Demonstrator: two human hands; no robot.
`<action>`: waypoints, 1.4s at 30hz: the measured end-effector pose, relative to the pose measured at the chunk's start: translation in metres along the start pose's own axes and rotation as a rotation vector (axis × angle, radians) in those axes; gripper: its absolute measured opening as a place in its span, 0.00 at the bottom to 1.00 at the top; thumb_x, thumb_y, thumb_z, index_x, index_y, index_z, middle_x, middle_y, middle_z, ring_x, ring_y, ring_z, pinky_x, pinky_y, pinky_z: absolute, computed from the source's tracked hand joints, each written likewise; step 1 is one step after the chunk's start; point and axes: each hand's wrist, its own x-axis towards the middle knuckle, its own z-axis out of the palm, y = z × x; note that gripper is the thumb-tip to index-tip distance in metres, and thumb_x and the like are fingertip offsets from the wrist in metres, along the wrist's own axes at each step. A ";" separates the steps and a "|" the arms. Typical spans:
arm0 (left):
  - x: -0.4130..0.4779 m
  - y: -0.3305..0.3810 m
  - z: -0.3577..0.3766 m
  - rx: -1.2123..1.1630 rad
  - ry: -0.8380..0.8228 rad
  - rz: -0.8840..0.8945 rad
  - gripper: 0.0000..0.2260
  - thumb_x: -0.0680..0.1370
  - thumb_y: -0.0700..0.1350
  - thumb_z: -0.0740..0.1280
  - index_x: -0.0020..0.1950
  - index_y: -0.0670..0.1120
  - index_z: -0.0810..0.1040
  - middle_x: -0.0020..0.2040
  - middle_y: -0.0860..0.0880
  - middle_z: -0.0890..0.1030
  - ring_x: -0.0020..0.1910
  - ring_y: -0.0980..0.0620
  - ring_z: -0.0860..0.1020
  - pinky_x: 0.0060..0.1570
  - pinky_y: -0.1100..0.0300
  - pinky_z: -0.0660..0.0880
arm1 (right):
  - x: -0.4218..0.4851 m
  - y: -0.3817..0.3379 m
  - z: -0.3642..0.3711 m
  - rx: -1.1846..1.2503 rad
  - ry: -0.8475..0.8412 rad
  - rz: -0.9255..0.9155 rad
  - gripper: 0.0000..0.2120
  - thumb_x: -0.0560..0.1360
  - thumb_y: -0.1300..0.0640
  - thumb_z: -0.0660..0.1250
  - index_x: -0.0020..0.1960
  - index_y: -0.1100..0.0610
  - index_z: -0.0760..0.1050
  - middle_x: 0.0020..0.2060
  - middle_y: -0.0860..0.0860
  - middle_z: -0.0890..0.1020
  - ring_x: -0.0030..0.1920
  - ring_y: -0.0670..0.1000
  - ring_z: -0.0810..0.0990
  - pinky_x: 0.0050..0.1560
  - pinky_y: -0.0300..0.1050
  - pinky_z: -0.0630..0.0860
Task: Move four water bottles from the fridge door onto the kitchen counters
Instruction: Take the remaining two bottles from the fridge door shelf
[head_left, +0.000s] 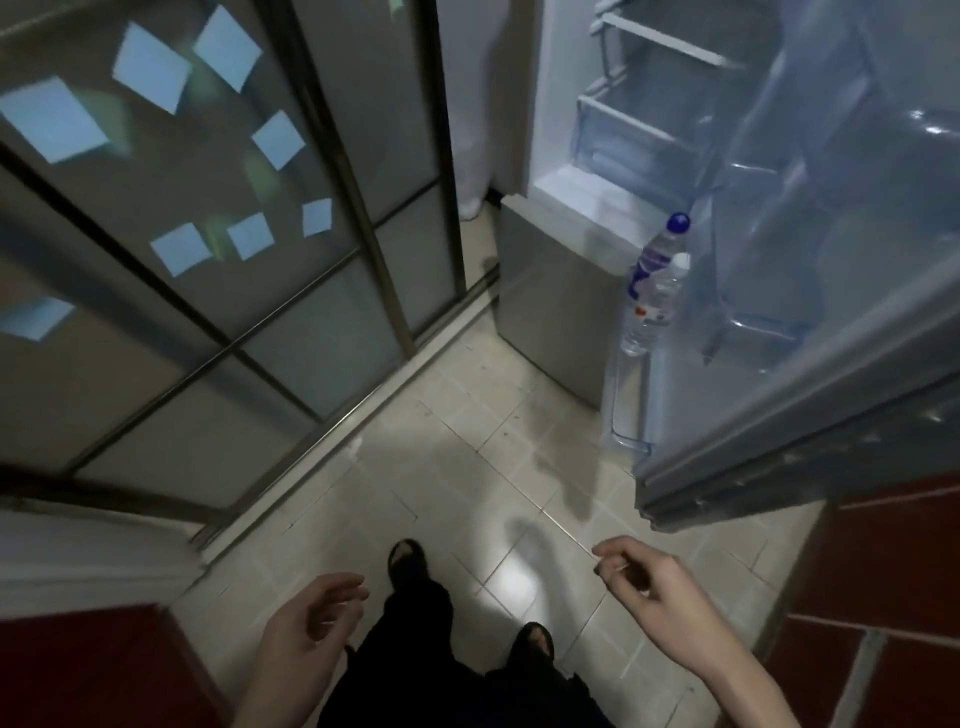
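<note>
Fingers (343, 590) of my left hand (306, 623) hang loosely curled with nothing in them, and those of my right hand (644, 577) are half-curled too, thumb and forefinger near each other but pinching nothing that I can make out; both hands float low over the pale tiled floor (467, 441), well apart from the fridge. Two clear plastic water bottles remain in view, standing in the transparent lower bin (631, 415) of the open grey fridge door (810, 364): one with a round blue cap and a purple label (662, 249), and just beside it a second with a white cap and a red-marked label (652, 312), the two seemingly touching. The picture is smeared by head motion, so I cannot tell whether more bottles sit behind them. What worries me from here is the reach: the bottles stand close together in a narrow bin, and I judge that pulling one out at an angle could tip its neighbour against the rim or out onto the tiles. Their smooth, possibly damp plastic may also slip in a loose grasp. The door juts into the walkway beside the dark red tiled tabletop (893, 597) at my right, so a hurried turn could knock an elbow or a bottle against its edge. A matching red surface (78, 665) shows at lower left
</note>
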 end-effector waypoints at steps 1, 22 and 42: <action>0.011 -0.001 -0.004 -0.013 0.007 -0.006 0.13 0.75 0.28 0.69 0.47 0.46 0.83 0.42 0.48 0.88 0.43 0.38 0.84 0.41 0.63 0.78 | 0.012 -0.008 0.001 -0.002 -0.001 -0.008 0.08 0.79 0.59 0.69 0.51 0.47 0.80 0.38 0.42 0.82 0.32 0.42 0.76 0.40 0.39 0.74; 0.353 0.152 -0.024 0.077 -0.599 0.258 0.10 0.69 0.55 0.71 0.48 0.54 0.84 0.46 0.47 0.86 0.43 0.47 0.86 0.47 0.54 0.83 | 0.093 -0.099 0.068 0.217 0.370 0.531 0.07 0.77 0.62 0.71 0.48 0.50 0.82 0.40 0.53 0.86 0.39 0.59 0.84 0.41 0.40 0.76; 0.491 0.288 0.123 0.438 -0.857 0.389 0.06 0.76 0.34 0.71 0.46 0.45 0.83 0.41 0.39 0.85 0.38 0.47 0.82 0.38 0.66 0.77 | 0.205 -0.112 -0.028 0.495 0.853 0.573 0.08 0.77 0.66 0.71 0.48 0.53 0.82 0.39 0.57 0.86 0.40 0.60 0.86 0.48 0.54 0.81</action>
